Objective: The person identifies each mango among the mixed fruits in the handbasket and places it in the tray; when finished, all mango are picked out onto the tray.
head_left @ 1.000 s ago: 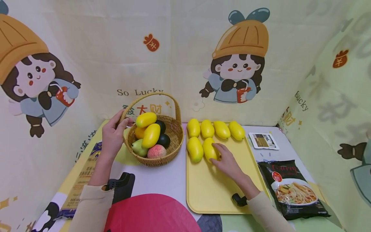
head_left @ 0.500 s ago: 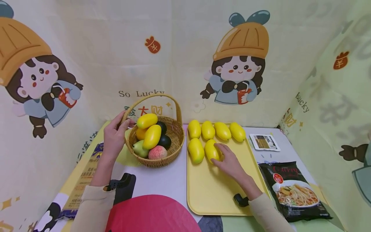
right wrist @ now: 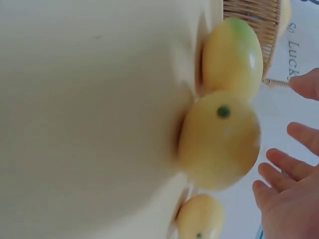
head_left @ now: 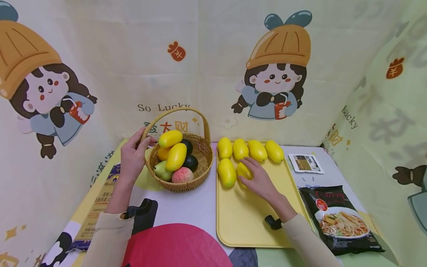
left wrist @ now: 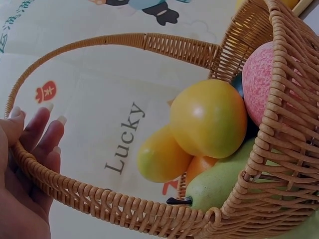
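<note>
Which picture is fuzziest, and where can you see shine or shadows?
Right wrist view: softest, with dim shadows on the tray beside the mangoes; left wrist view: pale shine on the front mango; head view: crisper, "Curry" readable on the black packet.

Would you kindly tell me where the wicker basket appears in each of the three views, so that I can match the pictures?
Head: the wicker basket is left of centre, beside the yellow tray.
Left wrist: it fills the right side, its handle arching toward the left edge.
Right wrist: only part shows, at the top, right of centre.
Shared landmark: the "Lucky" lettering near the basket, partly hidden in the right wrist view.
</note>
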Available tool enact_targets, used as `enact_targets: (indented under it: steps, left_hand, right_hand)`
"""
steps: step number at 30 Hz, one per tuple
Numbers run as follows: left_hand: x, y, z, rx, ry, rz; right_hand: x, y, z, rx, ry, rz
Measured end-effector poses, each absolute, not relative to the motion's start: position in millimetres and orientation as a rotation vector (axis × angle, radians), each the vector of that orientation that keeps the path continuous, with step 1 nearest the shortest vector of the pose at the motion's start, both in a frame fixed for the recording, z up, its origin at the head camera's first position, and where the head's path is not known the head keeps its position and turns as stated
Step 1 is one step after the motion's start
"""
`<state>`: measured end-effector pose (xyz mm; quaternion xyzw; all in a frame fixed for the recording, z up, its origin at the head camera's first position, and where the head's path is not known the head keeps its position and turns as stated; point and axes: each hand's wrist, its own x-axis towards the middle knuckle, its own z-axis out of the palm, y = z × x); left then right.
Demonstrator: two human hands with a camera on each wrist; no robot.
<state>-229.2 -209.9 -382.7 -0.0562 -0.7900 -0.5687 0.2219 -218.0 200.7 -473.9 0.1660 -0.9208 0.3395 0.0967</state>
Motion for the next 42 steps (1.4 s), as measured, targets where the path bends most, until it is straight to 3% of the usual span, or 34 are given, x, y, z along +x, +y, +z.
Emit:
enact_targets:
  steps: [42]
  left_hand:
    - [-229.4,-209.9,-383.9,-0.175,-2.208,-1.548]
  right_hand:
    - [-275.9,35.6,-442.7,0.991,-2.792,1.059]
